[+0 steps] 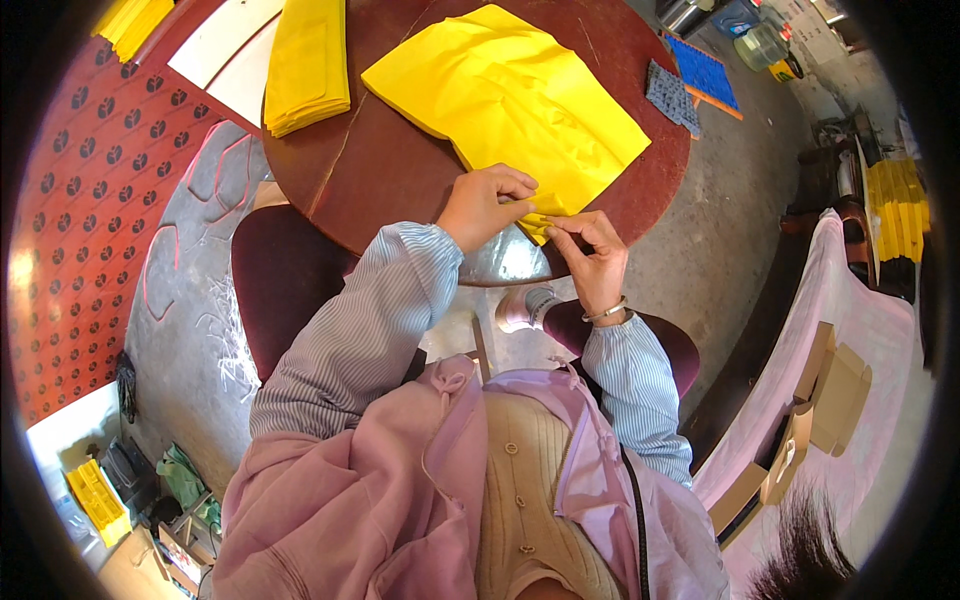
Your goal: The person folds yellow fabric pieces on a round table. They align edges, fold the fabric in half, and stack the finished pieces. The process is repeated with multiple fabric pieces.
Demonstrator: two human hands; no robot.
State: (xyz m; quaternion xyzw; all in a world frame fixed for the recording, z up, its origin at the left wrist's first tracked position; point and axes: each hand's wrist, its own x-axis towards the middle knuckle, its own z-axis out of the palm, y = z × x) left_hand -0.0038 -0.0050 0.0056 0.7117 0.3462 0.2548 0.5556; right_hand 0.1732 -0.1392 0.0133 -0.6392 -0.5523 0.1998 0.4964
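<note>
A large yellow fabric piece (520, 95), creased and bag-like, lies across the dark red round table (390, 170). At its near edge my left hand (490, 205) pinches a gathered fold between thumb and fingers. Close beside it on the right, my right hand (590, 250) grips the same near corner, thumb against the forefinger. The bunched cloth between the two hands is partly covered by my fingers. To the left on the table lies a folded stack of yellow fabric (308, 70), apart from both hands.
Blue textured pads (705, 75) sit at the table's right edge. An open cardboard box (800, 430) rests on a pink cloth (880, 330) at the right. More yellow bundles (895, 210) are at far right. Loose red cords (160, 270) lie over a grey surface at left.
</note>
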